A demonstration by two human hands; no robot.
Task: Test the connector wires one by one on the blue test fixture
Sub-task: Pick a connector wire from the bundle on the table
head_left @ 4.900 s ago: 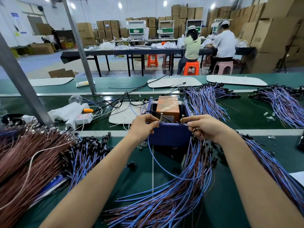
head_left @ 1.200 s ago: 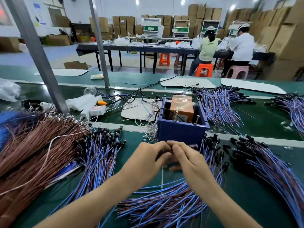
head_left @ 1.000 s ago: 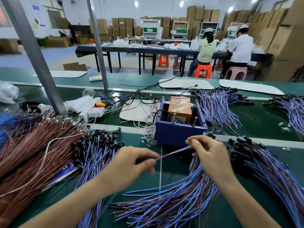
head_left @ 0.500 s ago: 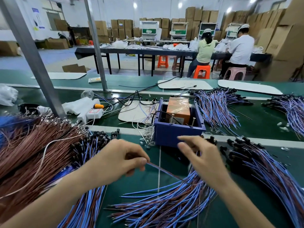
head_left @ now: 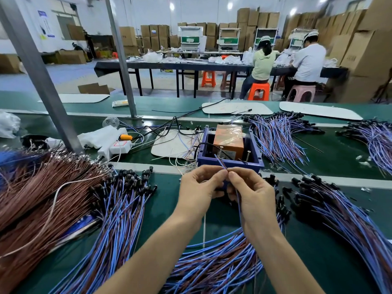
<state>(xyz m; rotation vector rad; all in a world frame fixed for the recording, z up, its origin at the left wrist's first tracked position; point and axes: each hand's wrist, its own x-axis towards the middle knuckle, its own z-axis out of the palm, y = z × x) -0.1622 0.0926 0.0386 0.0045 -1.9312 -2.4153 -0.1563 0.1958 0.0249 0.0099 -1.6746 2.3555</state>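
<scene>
Hands closed up since half a second ago: they were apart with the wire stretched between them, and now the fingertips meet just in front of the fixture. Head view: left hand [head_left: 199, 193] and right hand [head_left: 253, 195] both pinch 1 thin blue insulated wire [head_left: 220, 161]. Its short end pokes up against the front wall of the square blue plastic test fixture box [head_left: 255, 145], and the rest runs down past the right palm. Inside the box: 1 orange block [head_left: 229, 139] wrapped in glossy clear film, 2 upright metal pins [head_left: 221, 149]. On the green matte belt table [head_left: 165, 198]: 5 heaps of thin blue-and-brown wires [head_left: 212, 270] with black plug ends, nearest under the wrists; 1 big heap of brown wires [head_left: 42, 198] at left; 1 white power strip [head_left: 118, 145] back left.
</scene>
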